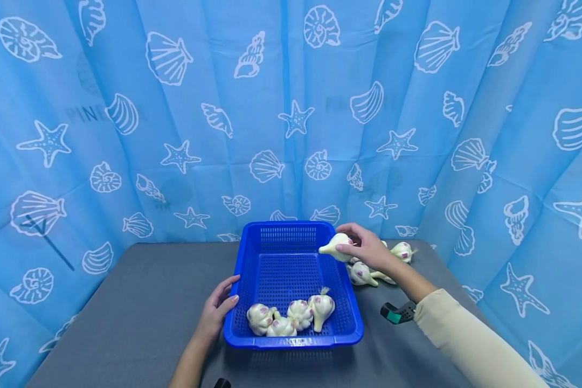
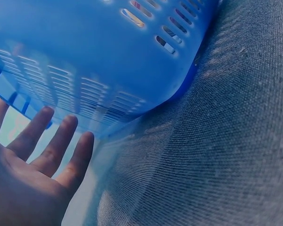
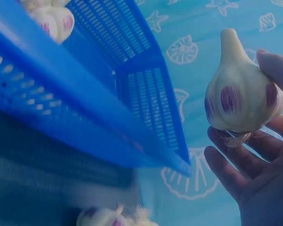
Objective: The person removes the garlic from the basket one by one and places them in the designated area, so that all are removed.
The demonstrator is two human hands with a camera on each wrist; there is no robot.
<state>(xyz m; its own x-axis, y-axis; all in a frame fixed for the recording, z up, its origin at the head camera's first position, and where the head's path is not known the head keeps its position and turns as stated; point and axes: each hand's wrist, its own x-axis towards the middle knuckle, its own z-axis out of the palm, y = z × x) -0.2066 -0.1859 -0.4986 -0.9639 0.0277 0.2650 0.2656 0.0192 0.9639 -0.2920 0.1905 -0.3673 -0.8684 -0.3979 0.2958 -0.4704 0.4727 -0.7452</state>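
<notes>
My right hand [image 1: 366, 245] holds a garlic bulb [image 1: 338, 248] over the right rim of a blue plastic basket [image 1: 244, 258]. In the right wrist view, thumb and fingers pinch this bulb [image 3: 240, 94] at its root end, its thick stem pointing away from the palm. At the basket's left rim rests my left hand [image 1: 215, 312]; the left wrist view shows its fingers [image 2: 52, 155] fairly straight beside the perforated wall. Inside the basket, several garlic bulbs [image 1: 299, 314] lie along the near side. More garlic bulbs [image 1: 361, 274] sit outside, right of the basket, partly behind my right hand.
The basket stands on a grey cloth-covered table [image 1: 174, 291]. A blue curtain [image 1: 291, 134] with white shell prints hangs behind and at both sides. A black strap piece with a green patch [image 1: 395, 313] shows beneath my right wrist.
</notes>
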